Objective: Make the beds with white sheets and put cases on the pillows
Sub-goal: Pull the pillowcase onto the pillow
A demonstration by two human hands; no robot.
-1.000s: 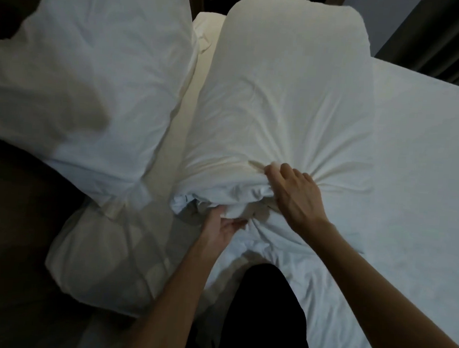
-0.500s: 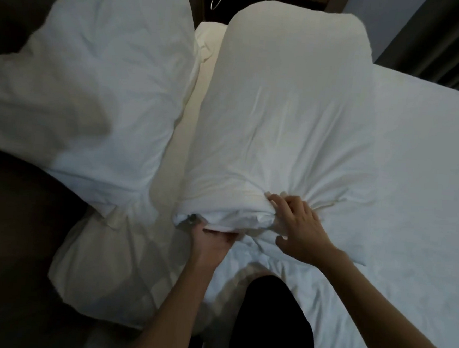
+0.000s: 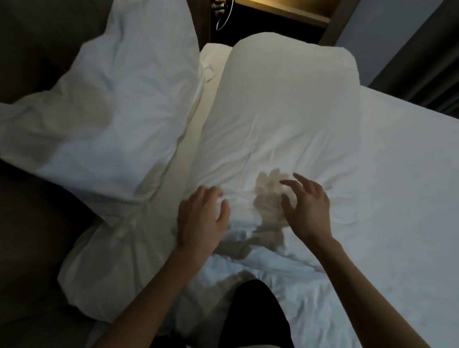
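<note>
A cased white pillow point(image 3: 278, 117) lies lengthwise on the white bed sheet point(image 3: 399, 218), its near end bunched in front of me. My left hand point(image 3: 203, 218) rests on that near end, fingers curled, and pinches a fold of the pillowcase between thumb and fingers. My right hand point(image 3: 307, 206) hovers just above the pillow with fingers spread and holds nothing; its shadow falls on the case to its left.
A second white pillow point(image 3: 105, 105) leans against the dark headboard point(image 3: 28, 37) at left, with a third pillow point(image 3: 113, 263) below it. A lit wooden bedside shelf point(image 3: 283, 9) stands beyond the pillows. Dark curtains point(image 3: 443, 53) hang at the right. My dark-clothed knee point(image 3: 255, 325) rests on the bed.
The pillow has dropped flat onto the bed. My right hand let go of the case end and lifted with fingers spread. My left hand moved from beneath the end to its top.
</note>
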